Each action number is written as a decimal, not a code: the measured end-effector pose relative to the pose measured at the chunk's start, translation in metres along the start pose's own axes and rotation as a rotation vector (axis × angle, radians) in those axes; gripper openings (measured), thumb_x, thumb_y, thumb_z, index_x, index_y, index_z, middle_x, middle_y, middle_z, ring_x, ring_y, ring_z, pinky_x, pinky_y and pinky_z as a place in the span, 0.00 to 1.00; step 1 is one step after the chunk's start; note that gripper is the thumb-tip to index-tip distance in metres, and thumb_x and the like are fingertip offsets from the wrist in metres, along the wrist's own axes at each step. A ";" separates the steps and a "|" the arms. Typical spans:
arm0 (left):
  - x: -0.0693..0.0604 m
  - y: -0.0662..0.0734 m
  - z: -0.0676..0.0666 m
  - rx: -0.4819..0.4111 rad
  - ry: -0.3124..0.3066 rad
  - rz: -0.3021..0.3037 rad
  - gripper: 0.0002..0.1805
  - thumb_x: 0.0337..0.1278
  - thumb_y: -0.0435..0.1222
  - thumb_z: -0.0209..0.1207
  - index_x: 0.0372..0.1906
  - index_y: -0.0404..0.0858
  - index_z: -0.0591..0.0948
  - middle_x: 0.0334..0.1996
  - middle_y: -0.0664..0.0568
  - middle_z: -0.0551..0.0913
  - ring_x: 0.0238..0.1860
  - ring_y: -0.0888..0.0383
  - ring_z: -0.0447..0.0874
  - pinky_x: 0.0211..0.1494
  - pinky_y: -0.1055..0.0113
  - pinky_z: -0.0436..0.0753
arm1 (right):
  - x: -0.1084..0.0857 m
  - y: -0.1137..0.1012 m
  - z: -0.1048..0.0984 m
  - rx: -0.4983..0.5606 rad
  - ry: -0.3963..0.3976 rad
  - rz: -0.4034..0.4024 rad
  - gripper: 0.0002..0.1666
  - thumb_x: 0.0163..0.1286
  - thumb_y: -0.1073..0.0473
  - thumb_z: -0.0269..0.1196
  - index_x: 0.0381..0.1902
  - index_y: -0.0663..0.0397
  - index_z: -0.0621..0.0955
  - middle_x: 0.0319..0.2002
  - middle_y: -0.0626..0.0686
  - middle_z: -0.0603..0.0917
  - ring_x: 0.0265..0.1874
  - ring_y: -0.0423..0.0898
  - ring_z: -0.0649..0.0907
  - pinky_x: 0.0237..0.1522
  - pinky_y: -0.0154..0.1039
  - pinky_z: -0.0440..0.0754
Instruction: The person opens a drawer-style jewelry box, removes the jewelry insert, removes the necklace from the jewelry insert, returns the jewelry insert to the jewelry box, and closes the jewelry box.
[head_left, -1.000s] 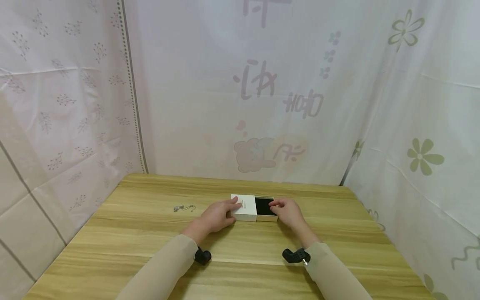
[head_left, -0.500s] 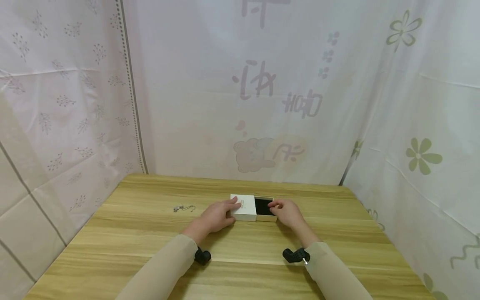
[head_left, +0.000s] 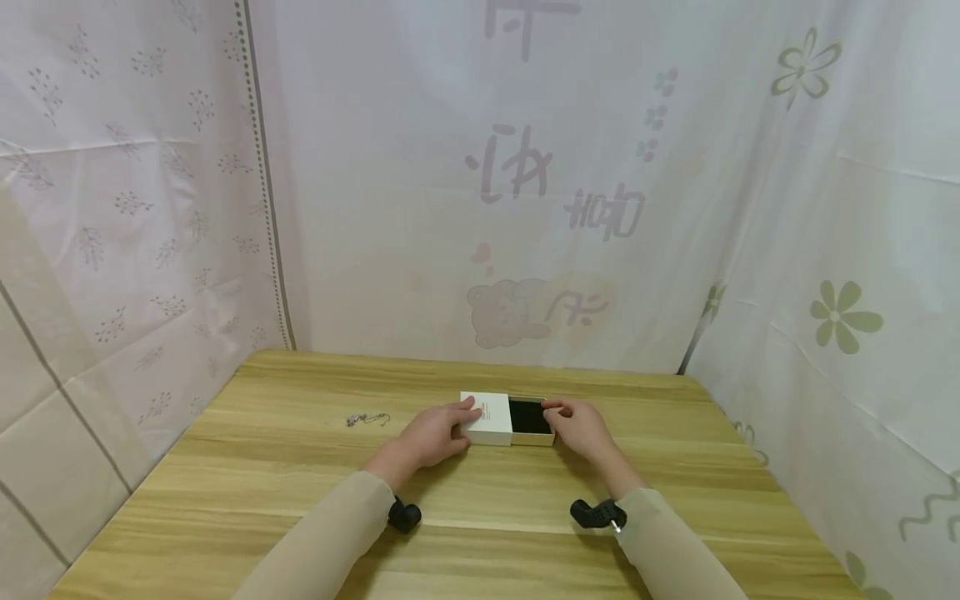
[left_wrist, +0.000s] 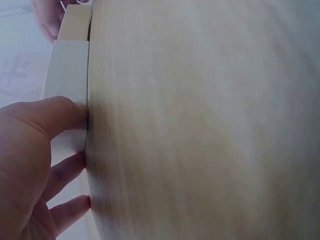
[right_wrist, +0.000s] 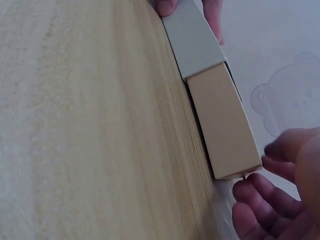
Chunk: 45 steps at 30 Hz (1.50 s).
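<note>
A small white cardboard box [head_left: 493,427] lies on the wooden table, its cream drawer [right_wrist: 225,125] partly out to the right. Black lining [head_left: 527,417] shows inside the drawer. My left hand [head_left: 427,435] grips the left end of the white sleeve, its thumb against the near side and fingertips on top. At the drawer's right end, my right hand [head_left: 581,427] pinches the end wall with bent fingers; the exact contact is partly hidden. Left of the box lies a thin silver chain [head_left: 369,420] with a small clustered part at one end, which neither hand touches.
The wooden table [head_left: 480,533] reaches back to a pale printed curtain [head_left: 420,208]. More curtain [head_left: 862,250] hangs along the right side. A black wrist camera [head_left: 405,515] sits at the left cuff and another camera [head_left: 596,513] at the right cuff.
My right fingertips have shifted slightly right, from over the black lining toward the drawer's end. The left hand, the chain and the drawer's opening look much the same.
</note>
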<state>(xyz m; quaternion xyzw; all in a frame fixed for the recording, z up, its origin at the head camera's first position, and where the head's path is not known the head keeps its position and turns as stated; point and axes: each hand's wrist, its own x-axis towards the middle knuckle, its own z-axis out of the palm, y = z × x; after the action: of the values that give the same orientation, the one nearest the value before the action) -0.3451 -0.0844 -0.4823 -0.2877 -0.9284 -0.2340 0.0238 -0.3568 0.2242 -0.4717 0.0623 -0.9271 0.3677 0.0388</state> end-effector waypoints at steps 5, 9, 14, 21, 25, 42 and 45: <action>-0.001 0.000 0.000 -0.001 -0.002 -0.001 0.32 0.76 0.35 0.68 0.80 0.43 0.76 0.85 0.46 0.68 0.82 0.41 0.72 0.82 0.46 0.75 | 0.001 0.002 0.000 0.002 0.030 0.025 0.20 0.85 0.56 0.59 0.65 0.58 0.86 0.52 0.61 0.91 0.49 0.55 0.89 0.46 0.46 0.86; 0.000 -0.001 0.001 -0.004 -0.003 0.000 0.33 0.76 0.36 0.68 0.81 0.44 0.76 0.85 0.47 0.68 0.82 0.41 0.72 0.82 0.46 0.75 | 0.001 0.005 0.001 -0.023 0.042 0.007 0.15 0.82 0.62 0.61 0.56 0.61 0.90 0.51 0.60 0.93 0.53 0.57 0.89 0.60 0.57 0.86; 0.001 -0.002 0.000 -0.010 0.002 0.000 0.33 0.76 0.36 0.68 0.81 0.44 0.76 0.85 0.48 0.68 0.82 0.41 0.72 0.82 0.46 0.76 | 0.001 0.008 0.001 -0.028 0.034 0.005 0.13 0.79 0.64 0.62 0.52 0.61 0.91 0.49 0.60 0.93 0.55 0.59 0.89 0.62 0.61 0.85; 0.001 -0.001 0.000 0.000 -0.004 -0.005 0.33 0.76 0.37 0.68 0.81 0.46 0.76 0.85 0.49 0.68 0.82 0.41 0.71 0.83 0.47 0.75 | 0.002 0.008 -0.001 -0.044 0.013 0.016 0.10 0.77 0.65 0.66 0.49 0.61 0.91 0.47 0.59 0.94 0.50 0.55 0.89 0.58 0.56 0.86; 0.001 -0.002 0.000 0.004 -0.008 -0.007 0.33 0.76 0.37 0.68 0.82 0.46 0.75 0.85 0.49 0.67 0.83 0.41 0.71 0.83 0.46 0.75 | 0.001 0.009 -0.002 -0.056 -0.001 0.012 0.08 0.76 0.65 0.67 0.47 0.61 0.92 0.46 0.59 0.94 0.49 0.55 0.88 0.58 0.56 0.85; 0.001 -0.004 0.002 -0.016 0.009 0.009 0.32 0.75 0.36 0.69 0.80 0.44 0.77 0.84 0.47 0.69 0.81 0.41 0.73 0.81 0.46 0.77 | 0.003 0.011 0.001 -0.068 0.018 0.042 0.10 0.77 0.62 0.67 0.45 0.59 0.93 0.46 0.58 0.95 0.52 0.57 0.89 0.59 0.56 0.85; 0.002 -0.004 0.002 -0.023 0.016 0.023 0.32 0.74 0.35 0.69 0.80 0.43 0.77 0.84 0.45 0.70 0.80 0.40 0.74 0.80 0.45 0.77 | 0.003 0.010 0.002 -0.064 0.025 0.042 0.10 0.76 0.62 0.67 0.44 0.59 0.94 0.46 0.58 0.95 0.53 0.58 0.89 0.59 0.55 0.85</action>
<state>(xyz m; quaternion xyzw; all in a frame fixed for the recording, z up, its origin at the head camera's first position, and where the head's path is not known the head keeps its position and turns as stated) -0.3486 -0.0858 -0.4856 -0.2966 -0.9221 -0.2466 0.0308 -0.3609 0.2303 -0.4798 0.0369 -0.9388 0.3395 0.0446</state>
